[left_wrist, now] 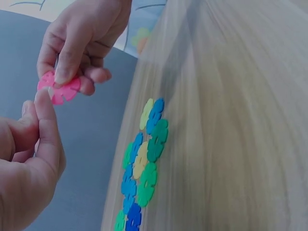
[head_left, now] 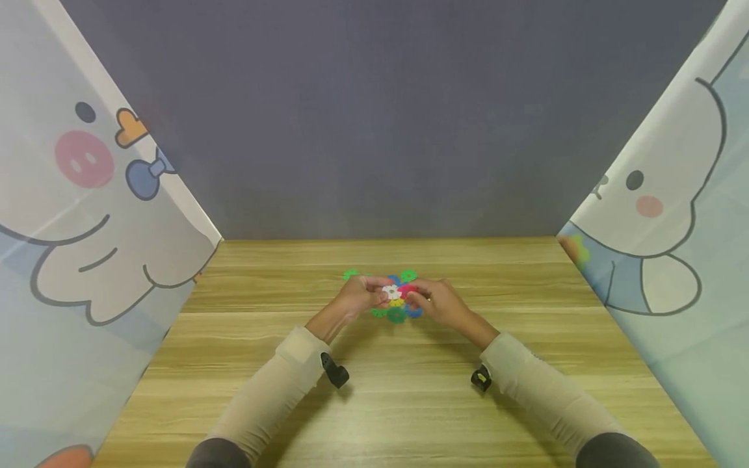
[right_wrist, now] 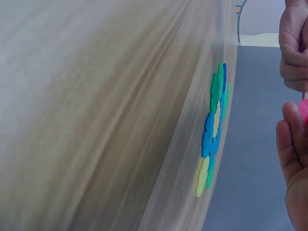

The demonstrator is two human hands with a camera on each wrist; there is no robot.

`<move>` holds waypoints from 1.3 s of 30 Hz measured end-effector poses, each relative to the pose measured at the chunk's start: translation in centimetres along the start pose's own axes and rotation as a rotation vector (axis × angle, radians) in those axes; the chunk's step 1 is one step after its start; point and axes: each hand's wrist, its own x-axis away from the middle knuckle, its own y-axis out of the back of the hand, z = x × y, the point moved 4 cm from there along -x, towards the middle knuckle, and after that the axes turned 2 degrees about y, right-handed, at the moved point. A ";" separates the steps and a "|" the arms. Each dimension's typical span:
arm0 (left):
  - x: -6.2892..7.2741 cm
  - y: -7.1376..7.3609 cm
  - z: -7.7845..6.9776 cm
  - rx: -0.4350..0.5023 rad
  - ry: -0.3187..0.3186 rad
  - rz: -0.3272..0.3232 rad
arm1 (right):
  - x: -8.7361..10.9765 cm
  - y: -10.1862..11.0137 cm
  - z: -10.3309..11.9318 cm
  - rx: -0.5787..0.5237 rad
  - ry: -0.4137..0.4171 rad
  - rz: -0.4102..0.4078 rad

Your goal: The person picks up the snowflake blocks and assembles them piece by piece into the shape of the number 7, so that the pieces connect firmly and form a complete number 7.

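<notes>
Over the table, my two hands meet with notched plastic building discs between them. My left hand [head_left: 353,296] pinches a white disc [head_left: 390,292] between thumb and fingers; that disc is mostly hidden by the fingers in the left wrist view. A pink disc [left_wrist: 61,89] is pinched by my right hand [head_left: 443,302], its edge right at the left fingertips and overlapping the white disc in the head view. Below the hands lie several flat discs, among them a dark green disc [left_wrist: 157,140], a yellow disc [left_wrist: 140,161] and a blue disc [right_wrist: 208,134].
The discs lie close together on the wood-grain table [head_left: 398,403], including a light green disc [head_left: 408,275] on the far side. A grey panel [head_left: 386,130] rises behind the table. Cloths with cartoon animals [head_left: 661,195] hang at both sides.
</notes>
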 end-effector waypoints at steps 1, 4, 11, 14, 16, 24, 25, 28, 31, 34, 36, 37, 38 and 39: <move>0.0 -0.1 0.1 0.008 0.002 -0.008 | 0.0 0.0 0.0 0.010 0.002 -0.001; 0.0 -0.2 0.3 0.032 0.012 -0.018 | 0.0 0.1 0.1 0.027 0.010 0.007; 0.2 -0.1 0.4 0.028 0.005 0.036 | -0.3 0.7 0.4 0.053 0.041 0.064; 0.4 -0.1 0.2 0.002 0.002 0.034 | -0.5 0.8 0.6 0.093 0.046 0.095; 0.5 -0.2 0.0 -0.025 -0.001 0.029 | -0.6 0.9 0.7 0.115 0.041 0.115; 0.4 -0.5 -0.1 -0.111 0.006 -0.002 | -0.4 0.7 0.6 0.131 0.046 0.131; 0.4 -0.5 -0.2 -0.108 0.013 -0.002 | -0.3 0.7 0.5 0.127 0.044 0.120; 0.3 -0.6 -0.3 -0.100 0.024 0.008 | -0.1 0.6 0.3 0.116 0.034 0.087; 0.4 -0.7 -0.5 -0.091 0.024 0.033 | 0.0 0.7 0.1 0.121 0.028 0.076; 0.7 -0.7 -0.8 -0.070 0.039 0.062 | 0.0 1.0 0.1 0.124 0.013 0.091; 0.8 -0.6 -1.1 -0.061 0.049 0.079 | -0.1 1.2 0.1 0.132 -0.006 0.111; 0.8 -0.5 -1.2 -0.056 0.053 0.080 | -0.2 1.3 0.0 0.134 -0.018 0.119; 0.8 -0.4 -1.3 -0.052 0.050 0.083 | -0.2 1.5 -0.1 0.135 -0.031 0.125; 0.9 -0.3 -1.4 -0.048 0.046 0.082 | -0.3 1.6 -0.2 0.137 -0.045 0.130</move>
